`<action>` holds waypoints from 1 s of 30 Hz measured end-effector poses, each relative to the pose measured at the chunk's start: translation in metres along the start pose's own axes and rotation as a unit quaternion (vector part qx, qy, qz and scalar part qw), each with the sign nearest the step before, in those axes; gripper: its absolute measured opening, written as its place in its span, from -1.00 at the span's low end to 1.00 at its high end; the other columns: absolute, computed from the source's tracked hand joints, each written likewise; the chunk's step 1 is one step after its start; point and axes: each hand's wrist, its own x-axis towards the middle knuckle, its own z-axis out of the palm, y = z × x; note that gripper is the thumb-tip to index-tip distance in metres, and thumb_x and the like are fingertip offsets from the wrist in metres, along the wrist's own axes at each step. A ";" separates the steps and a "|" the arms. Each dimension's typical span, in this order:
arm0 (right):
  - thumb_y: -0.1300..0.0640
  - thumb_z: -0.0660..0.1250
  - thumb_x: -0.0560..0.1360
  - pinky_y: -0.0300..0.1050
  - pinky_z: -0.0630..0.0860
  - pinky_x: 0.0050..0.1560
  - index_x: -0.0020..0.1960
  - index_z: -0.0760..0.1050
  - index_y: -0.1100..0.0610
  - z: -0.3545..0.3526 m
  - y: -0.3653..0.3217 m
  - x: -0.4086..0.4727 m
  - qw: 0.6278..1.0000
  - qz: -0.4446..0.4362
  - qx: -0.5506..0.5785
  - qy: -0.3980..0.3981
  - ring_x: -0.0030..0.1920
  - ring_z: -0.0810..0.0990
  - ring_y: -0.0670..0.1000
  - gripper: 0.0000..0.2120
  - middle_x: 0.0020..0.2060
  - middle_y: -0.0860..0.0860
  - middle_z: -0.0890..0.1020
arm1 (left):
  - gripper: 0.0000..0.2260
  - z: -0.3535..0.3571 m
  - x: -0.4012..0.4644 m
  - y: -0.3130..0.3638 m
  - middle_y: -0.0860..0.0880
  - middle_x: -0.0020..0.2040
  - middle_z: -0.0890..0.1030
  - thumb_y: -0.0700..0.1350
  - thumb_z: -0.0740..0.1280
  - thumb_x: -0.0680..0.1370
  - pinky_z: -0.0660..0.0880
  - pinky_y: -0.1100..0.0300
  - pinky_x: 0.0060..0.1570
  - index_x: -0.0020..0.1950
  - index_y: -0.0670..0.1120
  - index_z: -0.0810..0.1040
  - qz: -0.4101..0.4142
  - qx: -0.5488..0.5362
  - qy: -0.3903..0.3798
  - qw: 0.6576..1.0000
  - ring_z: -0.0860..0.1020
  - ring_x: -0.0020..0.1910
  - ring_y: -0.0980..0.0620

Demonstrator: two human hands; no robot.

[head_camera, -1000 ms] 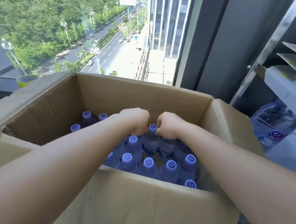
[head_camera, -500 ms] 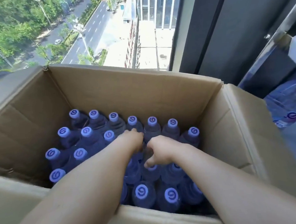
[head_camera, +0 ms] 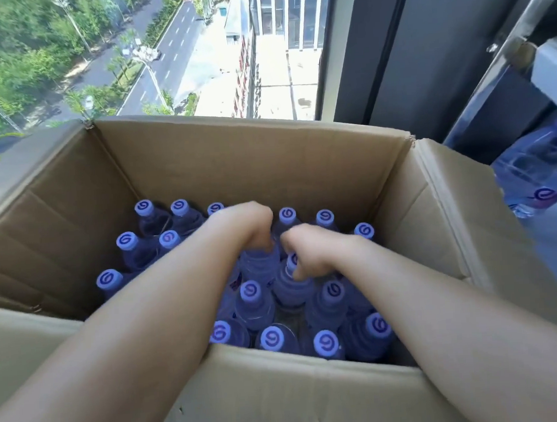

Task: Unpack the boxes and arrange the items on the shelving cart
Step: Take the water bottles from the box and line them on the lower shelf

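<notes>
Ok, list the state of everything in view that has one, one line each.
cardboard box: open, flaps folded outward, full of bottles.
bottles: upright, capped, packed in rows.
left hand: curled, gripping a bottle top.
right hand: curled round a bottle neck.
wrapped bottle pack: on the right, outside the box, blurred.

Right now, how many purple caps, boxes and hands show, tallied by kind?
Purple caps showing, one partly covered: 16
Cardboard box: 1
Hands, left hand and right hand, each gripping a bottle: 2
Total: 19
</notes>
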 end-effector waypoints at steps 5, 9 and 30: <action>0.20 0.35 0.33 -0.17 0.29 -0.46 -0.24 0.33 0.12 -0.038 -0.013 -0.037 0.996 0.013 -0.016 0.086 -0.26 0.47 0.11 -0.82 -0.31 0.03 0.44 | -0.73 -0.032 -0.044 0.010 -0.06 -0.21 0.44 0.10 0.33 0.45 0.43 0.11 -0.20 -0.10 -0.10 0.44 -0.007 -0.024 0.115 0.993 0.44 -0.19 -0.13; 0.18 0.32 0.35 -0.12 0.35 -0.35 -0.20 0.34 0.13 -0.062 -0.026 -0.098 0.981 0.004 -0.005 0.195 -0.19 0.47 0.11 -0.85 -0.19 0.04 0.44 | -0.71 -0.048 -0.104 0.026 0.00 -0.34 0.29 0.07 0.30 0.48 0.28 0.14 -0.28 -0.17 -0.08 0.27 -0.015 -0.052 0.231 0.972 0.35 -0.25 -0.12; -0.15 0.27 0.24 -0.31 0.28 -0.28 -0.29 0.31 0.14 -0.035 0.010 -0.421 0.876 -0.100 0.058 0.468 -0.28 0.34 -0.05 -0.64 -0.39 -0.04 0.37 | -0.65 -0.044 -0.322 0.245 -0.03 -0.52 0.43 0.12 0.24 0.35 0.42 0.07 -0.52 -0.36 -0.17 0.51 0.136 -0.146 0.601 0.774 0.40 -0.52 -0.10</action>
